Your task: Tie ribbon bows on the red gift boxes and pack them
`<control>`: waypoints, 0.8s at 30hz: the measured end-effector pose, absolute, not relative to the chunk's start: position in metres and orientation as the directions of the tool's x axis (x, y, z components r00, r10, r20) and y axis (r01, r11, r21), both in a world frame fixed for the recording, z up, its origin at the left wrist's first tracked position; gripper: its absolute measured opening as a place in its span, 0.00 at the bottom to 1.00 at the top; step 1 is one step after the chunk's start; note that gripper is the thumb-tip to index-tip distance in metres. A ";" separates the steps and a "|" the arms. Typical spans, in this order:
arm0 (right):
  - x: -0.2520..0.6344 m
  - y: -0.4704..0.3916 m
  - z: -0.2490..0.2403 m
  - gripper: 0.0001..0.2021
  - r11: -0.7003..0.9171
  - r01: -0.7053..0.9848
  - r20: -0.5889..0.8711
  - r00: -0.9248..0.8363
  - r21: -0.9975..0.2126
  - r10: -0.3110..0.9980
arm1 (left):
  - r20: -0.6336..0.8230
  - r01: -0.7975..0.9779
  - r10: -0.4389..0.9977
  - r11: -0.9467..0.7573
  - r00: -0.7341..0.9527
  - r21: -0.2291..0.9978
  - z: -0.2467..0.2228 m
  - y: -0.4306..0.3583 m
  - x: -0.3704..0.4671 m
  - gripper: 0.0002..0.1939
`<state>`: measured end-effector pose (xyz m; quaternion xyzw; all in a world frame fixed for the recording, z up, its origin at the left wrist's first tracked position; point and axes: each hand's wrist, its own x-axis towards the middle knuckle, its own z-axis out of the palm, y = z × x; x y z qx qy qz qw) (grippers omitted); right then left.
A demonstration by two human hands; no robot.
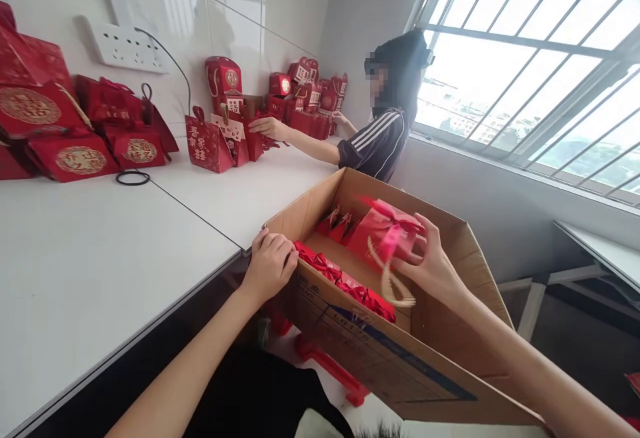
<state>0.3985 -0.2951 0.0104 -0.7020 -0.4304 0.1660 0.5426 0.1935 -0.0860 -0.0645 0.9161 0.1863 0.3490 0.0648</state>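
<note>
A cardboard box point(425, 371) stands at the table's corner, tilted in view, its top open. My left hand point(273, 263) is closed over its near left corner, fingers curled on the rim. Inside the box, my right hand point(436, 263) grips a red gift box point(367, 233) with a pink-red ribbon bow and a pale rope handle; it is slightly blurred. A row of red gift boxes point(345, 279) with ribbons lies along the box's near wall. Smaller red pointed pieces point(340, 223) stand near its far left corner.
Stacked red gift boxes point(80, 158) line the left of the white table point(100, 258), with more point(233, 141) along the wall. Across from me a person point(380, 138) touches one of those. A black ring point(133, 178) lies on the table. A red stool point(333, 371) is below.
</note>
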 end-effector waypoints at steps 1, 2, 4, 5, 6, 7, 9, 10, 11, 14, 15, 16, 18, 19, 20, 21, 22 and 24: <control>0.412 -0.296 0.004 0.47 -0.096 0.529 0.281 0.586 -0.843 0.760 | 0.616 0.303 0.393 -0.920 0.683 0.250 -0.065 -0.086 0.194 0.12; 0.425 -0.297 -0.002 0.49 -0.175 0.609 0.303 0.598 -0.774 0.742 | 0.617 0.308 0.397 -0.918 0.679 0.250 -0.065 -0.086 0.195 0.12; 0.450 -0.298 -0.013 0.50 -0.348 0.681 0.271 0.629 -0.645 0.729 | 0.622 0.313 0.398 -0.917 0.675 0.248 -0.067 -0.086 0.196 0.12; 0.461 -0.299 -0.017 0.49 -0.429 0.663 0.213 0.662 -0.613 0.719 | 0.626 0.312 0.396 -0.918 0.672 0.245 -0.068 -0.086 0.197 0.12; 0.471 -0.300 -0.021 0.49 -0.496 0.605 0.127 0.703 -0.623 0.699 | 0.628 0.310 0.392 -0.919 0.672 0.242 -0.068 -0.085 0.197 0.12; 0.481 -0.302 -0.025 0.47 -0.550 0.527 0.025 0.737 -0.648 0.676 | 0.631 0.307 0.387 -0.921 0.672 0.239 -0.069 -0.085 0.198 0.12; 0.496 -0.308 -0.031 0.41 -0.617 0.361 -0.176 0.750 -0.699 0.638 | 0.634 0.302 0.379 -0.925 0.674 0.232 -0.069 -0.085 0.198 0.12; 0.502 -0.312 -0.032 0.36 -0.635 0.293 -0.260 0.732 -0.715 0.630 | 0.636 0.301 0.375 -0.926 0.674 0.227 -0.069 -0.084 0.197 0.12; 0.506 -0.316 -0.033 0.30 -0.646 0.247 -0.321 0.708 -0.722 0.629 | 0.637 0.301 0.371 -0.928 0.676 0.222 -0.069 -0.084 0.197 0.12; 0.511 -0.328 -0.029 0.17 -0.614 0.074 -0.444 0.624 -0.786 0.644 | 0.643 0.287 0.350 -0.936 0.681 0.206 -0.068 -0.081 0.196 0.11; 0.509 -0.331 -0.027 0.16 -0.579 -0.003 -0.471 0.586 -0.816 0.660 | 0.645 0.276 0.339 -0.940 0.685 0.200 -0.068 -0.080 0.196 0.11; 0.507 -0.333 -0.024 0.17 -0.539 -0.080 -0.490 0.543 -0.839 0.682 | 0.649 0.264 0.327 -0.944 0.687 0.196 -0.069 -0.079 0.196 0.11; 0.498 -0.334 -0.019 0.21 -0.471 -0.196 -0.504 0.464 -0.860 0.728 | 0.659 0.247 0.314 -0.949 0.683 0.196 -0.071 -0.076 0.196 0.10; 0.493 -0.334 -0.017 0.23 -0.456 -0.223 -0.506 0.437 -0.862 0.743 | 0.668 0.239 0.309 -0.951 0.677 0.198 -0.072 -0.075 0.196 0.10; 0.487 -0.334 -0.016 0.24 -0.444 -0.248 -0.509 0.420 -0.861 0.752 | 0.681 0.230 0.304 -0.952 0.666 0.200 -0.073 -0.074 0.196 0.10; 0.482 -0.333 -0.016 0.25 -0.434 -0.274 -0.512 0.411 -0.858 0.754 | 0.692 0.221 0.299 -0.954 0.657 0.201 -0.074 -0.073 0.196 0.10; 0.476 -0.333 -0.017 0.25 -0.427 -0.300 -0.520 0.408 -0.853 0.751 | 0.704 0.212 0.291 -0.956 0.648 0.201 -0.075 -0.072 0.196 0.09; 0.468 -0.334 -0.018 0.24 -0.429 -0.333 -0.537 0.401 -0.840 0.742 | 0.713 0.197 0.268 -0.963 0.648 0.182 -0.077 -0.070 0.196 0.07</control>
